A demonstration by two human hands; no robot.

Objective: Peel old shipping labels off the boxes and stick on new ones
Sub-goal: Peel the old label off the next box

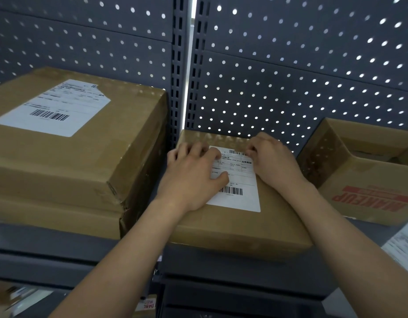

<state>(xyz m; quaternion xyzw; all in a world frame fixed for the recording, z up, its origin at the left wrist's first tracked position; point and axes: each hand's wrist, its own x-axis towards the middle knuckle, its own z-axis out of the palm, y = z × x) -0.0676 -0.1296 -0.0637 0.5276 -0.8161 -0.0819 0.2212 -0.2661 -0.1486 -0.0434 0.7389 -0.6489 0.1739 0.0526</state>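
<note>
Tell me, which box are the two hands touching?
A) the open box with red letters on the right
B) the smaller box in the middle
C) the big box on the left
B: the left hand lies flat on the label of the middle box, and the right hand touches that label's top edge.

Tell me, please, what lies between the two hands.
The white label's printed middle, on the small box, lies between the left hand and the right hand, as the head view shows.
</note>
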